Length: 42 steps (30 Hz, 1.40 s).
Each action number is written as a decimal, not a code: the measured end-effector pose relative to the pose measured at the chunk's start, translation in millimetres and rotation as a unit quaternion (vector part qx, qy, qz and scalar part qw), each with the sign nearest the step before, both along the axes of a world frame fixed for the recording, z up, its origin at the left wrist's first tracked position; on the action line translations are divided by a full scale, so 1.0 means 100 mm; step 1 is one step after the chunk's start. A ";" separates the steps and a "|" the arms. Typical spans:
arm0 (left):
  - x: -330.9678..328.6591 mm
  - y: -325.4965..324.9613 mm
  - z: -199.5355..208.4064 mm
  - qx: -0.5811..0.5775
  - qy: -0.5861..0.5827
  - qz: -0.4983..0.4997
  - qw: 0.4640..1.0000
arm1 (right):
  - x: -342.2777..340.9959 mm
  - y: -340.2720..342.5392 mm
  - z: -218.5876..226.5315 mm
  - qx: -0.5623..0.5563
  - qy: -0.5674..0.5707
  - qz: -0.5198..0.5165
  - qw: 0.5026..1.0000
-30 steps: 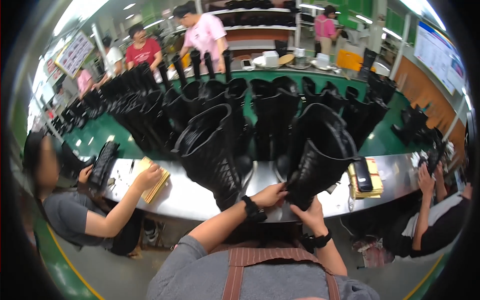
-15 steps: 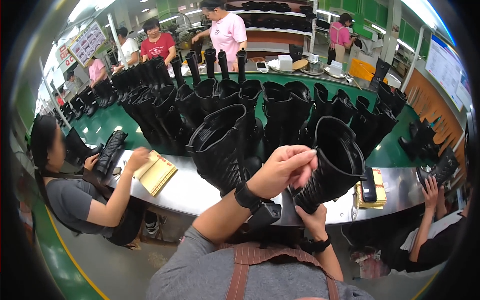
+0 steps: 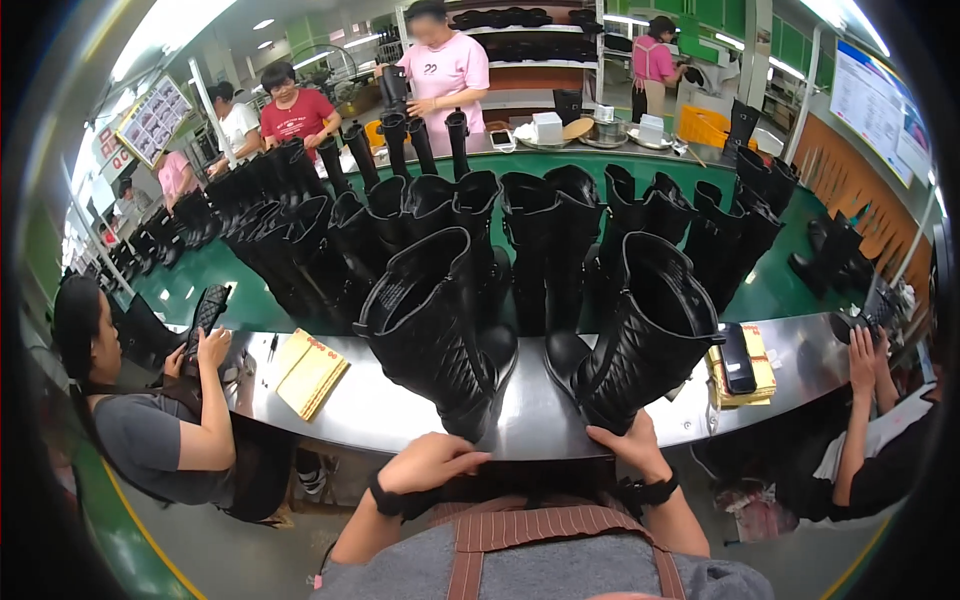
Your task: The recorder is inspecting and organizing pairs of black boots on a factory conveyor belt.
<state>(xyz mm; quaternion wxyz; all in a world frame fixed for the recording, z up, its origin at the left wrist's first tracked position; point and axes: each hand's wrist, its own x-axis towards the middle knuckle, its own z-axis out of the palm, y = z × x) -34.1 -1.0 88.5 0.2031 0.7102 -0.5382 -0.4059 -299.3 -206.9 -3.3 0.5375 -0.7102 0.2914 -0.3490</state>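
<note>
Two tall black quilted boots stand side by side at the metal edge before me, toes pointing away. My left hand (image 3: pixel 438 464) is low at the heel of the left boot (image 3: pixel 430 340). Its thumb and fingers stretch toward that heel, and no firm grip shows. At the other heel, my right hand (image 3: pixel 636 446) holds the right boot (image 3: pixel 655 335), thumb along the near side; its remaining fingers are partly hidden. Both boot shafts gape open at the top, showing dark linings. A dark band circles each of my wrists.
Rows of black boots (image 3: pixel 550 235) fill the green table (image 3: pixel 400 318) beyond. Yellow paper stacks lie on the metal edge (image 3: pixel 375 400), left and right; a phone (image 3: pixel 737 358) rests on the right stack. Co-workers handle boots on both sides, and others stand across the table.
My left hand has come down from beside the right boot's shaft to the left boot's heel. The right boot now stands more upright, with my right hand still at its heel. The view has shifted slightly.
</note>
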 end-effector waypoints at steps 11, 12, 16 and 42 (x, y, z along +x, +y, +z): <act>0.22 -0.44 -0.82 -0.212 0.066 0.249 0.943 | 0.11 -0.09 0.09 -0.028 0.157 0.005 0.987; 0.18 -0.48 -0.85 -0.230 0.074 0.256 0.936 | 0.15 -0.03 0.08 -0.016 0.132 -0.024 0.991; -0.14 -0.40 -0.85 -0.305 0.296 0.248 0.871 | 0.21 0.25 0.01 0.097 -0.032 -0.010 0.995; -0.49 -0.45 -0.73 -0.288 0.247 0.218 0.899 | 0.48 0.41 0.00 0.217 -0.079 0.078 0.970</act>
